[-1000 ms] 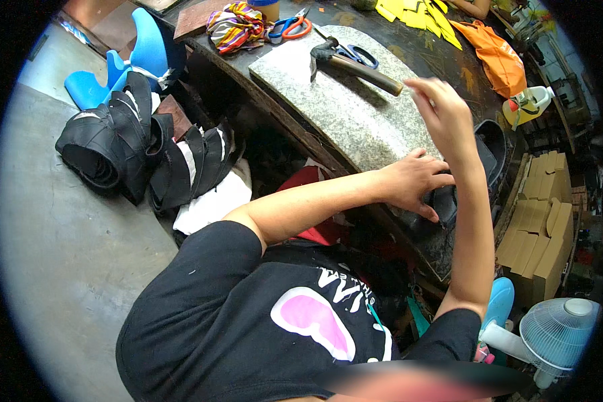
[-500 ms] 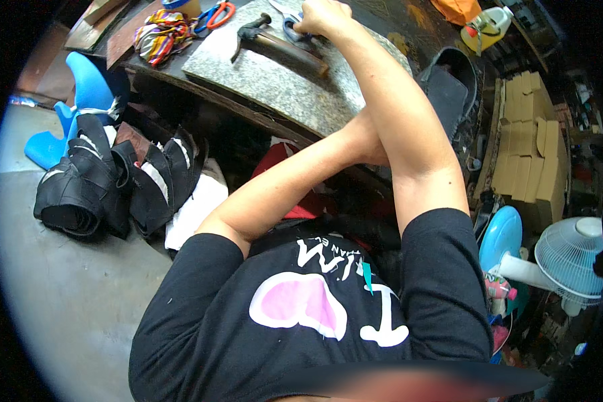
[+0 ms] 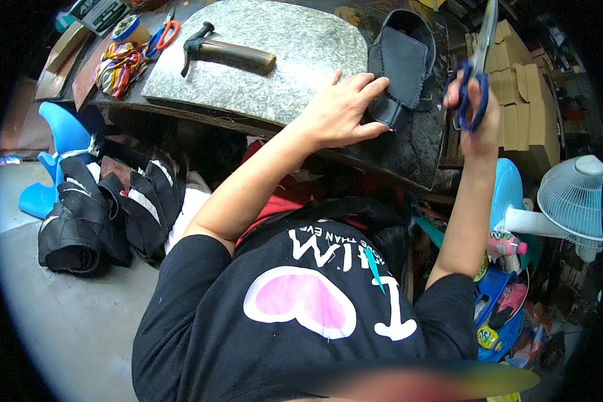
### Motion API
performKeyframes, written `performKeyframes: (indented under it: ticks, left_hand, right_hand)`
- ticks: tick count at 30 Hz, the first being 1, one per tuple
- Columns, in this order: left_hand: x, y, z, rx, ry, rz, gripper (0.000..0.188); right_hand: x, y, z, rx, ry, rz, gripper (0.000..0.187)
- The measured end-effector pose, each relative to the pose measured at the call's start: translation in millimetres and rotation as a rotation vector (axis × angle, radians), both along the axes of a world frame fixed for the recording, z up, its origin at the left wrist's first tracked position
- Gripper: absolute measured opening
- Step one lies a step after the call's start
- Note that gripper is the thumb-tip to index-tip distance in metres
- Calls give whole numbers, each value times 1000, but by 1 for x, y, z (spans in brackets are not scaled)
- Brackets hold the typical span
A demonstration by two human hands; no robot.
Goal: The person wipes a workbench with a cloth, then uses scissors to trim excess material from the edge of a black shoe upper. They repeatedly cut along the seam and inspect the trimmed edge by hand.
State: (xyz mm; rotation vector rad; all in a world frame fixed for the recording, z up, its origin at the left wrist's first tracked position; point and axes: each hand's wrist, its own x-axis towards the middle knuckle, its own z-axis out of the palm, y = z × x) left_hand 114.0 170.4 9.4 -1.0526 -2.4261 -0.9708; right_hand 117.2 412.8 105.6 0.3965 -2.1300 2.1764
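Observation:
My right hand (image 3: 481,120) is raised at the right with its fingers through the dark blue handles of a pair of scissors (image 3: 474,90). The scissor blades point up and away from me. My left hand (image 3: 348,107) is over the right edge of the grey speckled stone slab (image 3: 301,33), fingers and thumb spread. Its fingertips reach the near end of a black stitched piece (image 3: 403,70), which looks like leather with a curved rim around its far side. On the slab lies a hammer (image 3: 238,55) with a dark head and wooden handle.
Orange-handled scissors (image 3: 167,37), a striped cloth bundle (image 3: 119,68) and a small tub (image 3: 130,29) lie left of the slab. Rolls of black material (image 3: 80,228) and a blue chair-like item (image 3: 67,134) are at the left. Cardboard boxes (image 3: 532,114) and a fan (image 3: 576,197) stand right.
My arms have uncrossed. My right hand has lifted the blue-handled scissors off the slab and carried them right. My left hand has come into sight beside the black piece.

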Motion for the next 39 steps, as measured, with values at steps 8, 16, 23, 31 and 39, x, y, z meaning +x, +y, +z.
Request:
performKeyframes:
  ticks: [8, 16, 23, 31, 39]
  left_hand:
    - [15, -21, 29, 63, 63, -77, 61]
    - [34, -107, 42, 36, 26, 354, 38]
    - [71, -71, 59, 76, 428, 194, 42]
    - [21, -31, 15, -43, 317, 400, 53]
    - [21, -46, 22, -127, 285, 289, 63]
  right_hand:
    - [94, 30, -63, 119, -242, -196, 26]
    - [113, 7, -68, 224, -351, -43, 28]
    - [106, 3, -65, 344, -410, -26, 33]
    - [112, -4, -70, 306, -449, -11, 21]
    - [113, -5, -69, 286, -459, -4, 17]
